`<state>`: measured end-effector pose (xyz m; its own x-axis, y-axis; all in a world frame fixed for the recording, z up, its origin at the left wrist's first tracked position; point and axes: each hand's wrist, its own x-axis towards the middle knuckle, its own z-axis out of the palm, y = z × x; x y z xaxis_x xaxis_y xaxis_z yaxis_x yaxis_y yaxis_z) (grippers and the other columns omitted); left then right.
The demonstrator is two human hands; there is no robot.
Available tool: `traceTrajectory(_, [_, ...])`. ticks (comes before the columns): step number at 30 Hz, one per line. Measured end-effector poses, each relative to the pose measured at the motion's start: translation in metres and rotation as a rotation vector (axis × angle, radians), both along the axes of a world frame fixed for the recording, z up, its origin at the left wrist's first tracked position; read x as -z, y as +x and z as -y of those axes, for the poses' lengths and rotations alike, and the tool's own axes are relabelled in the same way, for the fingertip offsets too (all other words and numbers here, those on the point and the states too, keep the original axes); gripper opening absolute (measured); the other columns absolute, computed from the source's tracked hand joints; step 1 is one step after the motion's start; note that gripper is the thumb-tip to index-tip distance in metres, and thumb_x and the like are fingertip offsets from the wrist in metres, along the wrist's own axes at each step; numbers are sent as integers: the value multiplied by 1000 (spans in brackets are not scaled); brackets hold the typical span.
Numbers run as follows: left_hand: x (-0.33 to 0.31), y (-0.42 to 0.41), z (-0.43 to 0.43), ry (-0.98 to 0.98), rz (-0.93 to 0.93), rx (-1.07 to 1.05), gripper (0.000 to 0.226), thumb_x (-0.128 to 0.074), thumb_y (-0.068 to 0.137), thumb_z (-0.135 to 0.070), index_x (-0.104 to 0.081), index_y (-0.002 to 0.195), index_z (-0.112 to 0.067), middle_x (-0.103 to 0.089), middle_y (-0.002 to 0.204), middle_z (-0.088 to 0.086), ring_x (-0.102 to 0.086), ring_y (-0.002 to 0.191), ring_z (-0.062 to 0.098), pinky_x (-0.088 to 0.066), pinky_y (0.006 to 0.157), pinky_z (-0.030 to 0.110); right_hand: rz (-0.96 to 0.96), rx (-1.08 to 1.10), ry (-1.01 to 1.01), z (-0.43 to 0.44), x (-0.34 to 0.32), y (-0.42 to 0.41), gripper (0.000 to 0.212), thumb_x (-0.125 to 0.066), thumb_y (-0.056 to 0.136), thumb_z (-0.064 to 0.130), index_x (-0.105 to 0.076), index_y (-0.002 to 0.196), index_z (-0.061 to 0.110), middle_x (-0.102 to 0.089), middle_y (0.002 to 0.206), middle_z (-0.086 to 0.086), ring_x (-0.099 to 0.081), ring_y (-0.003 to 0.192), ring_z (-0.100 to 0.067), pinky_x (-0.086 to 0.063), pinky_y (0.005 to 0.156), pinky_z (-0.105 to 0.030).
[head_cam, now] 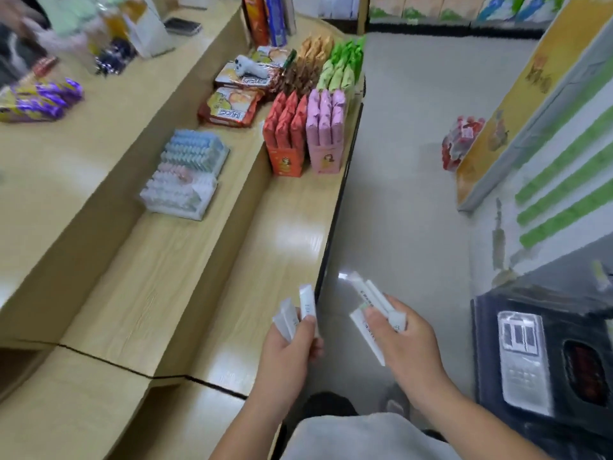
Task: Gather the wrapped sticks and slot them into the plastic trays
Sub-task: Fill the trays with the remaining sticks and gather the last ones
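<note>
My left hand (292, 346) grips a few white wrapped sticks (295, 313) at the front edge of the wooden counter. My right hand (403, 340) grips several more white wrapped sticks (368, 300), fanned out over the floor just off the counter's edge. Two clear plastic trays (185, 175) stand on the middle step of the counter, filled with rows of pale blue, pink and white wrapped sticks. Both hands are well in front of and to the right of the trays.
Red (285, 134) and pink (326, 127) stick boxes stand at the counter's right edge, with green and orange packs behind. Biscuit packs (229, 107) lie further back. A black box with a phone-like device (524, 356) sits at the right. A shelf unit (547, 104) lines the aisle.
</note>
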<state>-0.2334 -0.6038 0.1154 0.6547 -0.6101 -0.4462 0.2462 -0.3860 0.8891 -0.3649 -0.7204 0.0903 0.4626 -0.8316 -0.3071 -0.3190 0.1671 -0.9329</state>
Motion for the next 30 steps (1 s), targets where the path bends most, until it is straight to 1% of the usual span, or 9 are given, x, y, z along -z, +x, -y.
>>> traceTrajectory(4, [1,26,37,6,-31,-206,25,-50,103,-15,-62,83,-7,-67,69,5,-67,65,21,-58,64,33,-32,-192,7,58,-1,48,16,-65,92,34,-71,98,47,-69,76,21,-61,68,5,-42,56,-5])
traceTrajectory(10, [28,93,64,101,-9,-466,34,-50,100,-21,-56,66,-19,-65,65,8,-66,63,16,-47,54,13,-62,-538,-6,111,20,164,24,-58,83,43,-69,103,51,-71,84,22,-62,67,4,-42,55,-5])
traceTrajectory(12, [45,120,69,116,-36,-559,27,-51,98,-20,-59,74,-12,-65,63,6,-67,62,15,-53,59,18,-74,-666,-52,117,35,211,29,-57,82,45,-67,108,53,-72,86,19,-63,71,3,-44,58,-7])
traceTrajectory(15, [66,169,68,194,-97,-708,25,-55,96,-24,-64,85,-4,-69,66,2,-68,62,11,-51,57,16,-120,-837,-79,120,57,275,26,-56,82,47,-67,104,41,-70,94,0,-64,80,-17,-44,61,-18])
traceTrajectory(17, [73,197,63,285,-114,-791,25,-55,96,-29,-64,86,-8,-71,69,-1,-69,63,9,-50,60,23,-152,-937,-105,119,64,312,21,-55,83,50,-66,98,39,-68,81,3,-61,70,-17,-42,57,-20])
traceTrajectory(19, [78,227,55,322,-62,-879,20,-54,97,-29,-60,91,-11,-69,71,1,-67,63,10,-52,62,29,-176,-1013,-133,114,69,355,10,-56,86,48,-64,91,47,-63,70,10,-56,62,-10,-42,53,-19])
traceTrajectory(23, [99,280,42,449,28,-1055,6,-53,95,-19,-56,90,-19,-60,76,1,-57,60,9,-45,54,27,-147,-1186,-165,77,83,442,30,-57,86,41,-60,105,64,-71,92,16,-65,81,-2,-52,70,-22])
traceTrajectory(26, [124,320,34,596,133,-1198,13,-56,93,-22,-49,84,-25,-61,78,-3,-57,64,6,-44,57,32,-79,-1287,-302,40,106,499,33,-53,89,40,-55,119,54,-68,95,22,-62,84,3,-47,68,-16])
traceTrajectory(30, [158,368,24,797,310,-1234,11,-57,91,-27,-51,84,-22,-60,84,3,-57,81,30,-43,65,41,-36,-1421,-596,1,142,547,44,-54,90,34,-50,134,38,-67,101,3,-61,94,-19,-50,77,-35])
